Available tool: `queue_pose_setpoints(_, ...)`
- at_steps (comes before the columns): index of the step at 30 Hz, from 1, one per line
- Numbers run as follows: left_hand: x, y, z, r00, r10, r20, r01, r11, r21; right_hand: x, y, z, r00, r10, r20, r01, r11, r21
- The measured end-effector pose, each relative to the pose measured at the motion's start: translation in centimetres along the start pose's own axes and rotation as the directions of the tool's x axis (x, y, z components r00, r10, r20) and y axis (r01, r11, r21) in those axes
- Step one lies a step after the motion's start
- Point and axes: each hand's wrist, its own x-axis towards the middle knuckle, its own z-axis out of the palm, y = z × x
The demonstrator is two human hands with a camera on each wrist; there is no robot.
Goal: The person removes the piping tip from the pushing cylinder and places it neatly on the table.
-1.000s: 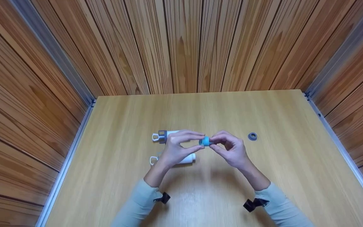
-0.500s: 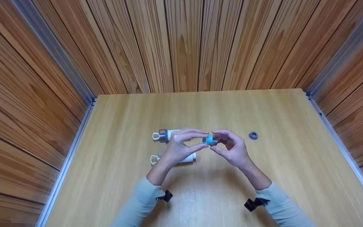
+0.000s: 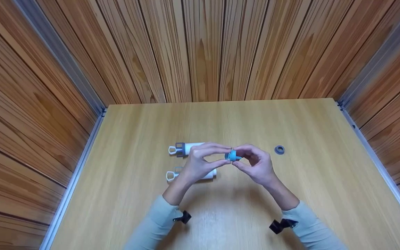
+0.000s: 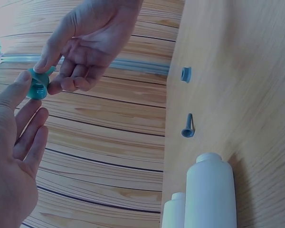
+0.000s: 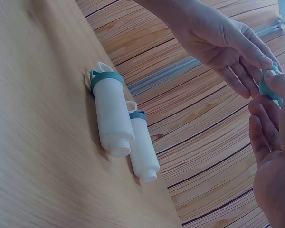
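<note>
Between the two hands, above the table, is a small teal bottle cap [image 3: 233, 155] with a narrow spout. In the left wrist view its hollow ring-shaped side faces the camera. My left hand [image 3: 201, 163] pinches the cap between thumb and straight fingertips. From the other side my right hand [image 3: 255, 163] holds it, thumb on its rim in the right wrist view; some of those fingers are hidden in the head view. Below lie two white bottles, one with a teal collar [image 5: 111, 109], the other with a dark blue collar [image 5: 143, 142].
A dark blue ring [image 3: 279, 149] lies on the table [image 3: 325, 180] to the right. The left wrist view also shows a blue trumpet-shaped piece [image 4: 188, 127] between the ring and the bottles. Wood-plank walls [image 3: 207, 52] enclose the table's back and sides.
The cap and my left hand have shifted slightly right. My right fingers loosened around the spout and now touch nearer the cap's rim; more of the spout shows.
</note>
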Motion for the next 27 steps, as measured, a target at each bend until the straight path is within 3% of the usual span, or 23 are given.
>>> queue_pose_setpoints(15, -0.45, -0.41, -0.28, 1.0, 0.019, -0.01, -0.018, 0.999, 0.034, 0.08, -0.35, -0.61, 1.0, 0.025, -0.011, -0.025, 0.996, -0.085)
queue_pose_setpoints(27, -0.64, -0.42, -0.26, 1.0, -0.018, -0.01, 0.018, 0.998, 0.06, 0.13, -0.28, -0.72, 1.0, -0.002, -0.001, 0.002, 0.999, -0.053)
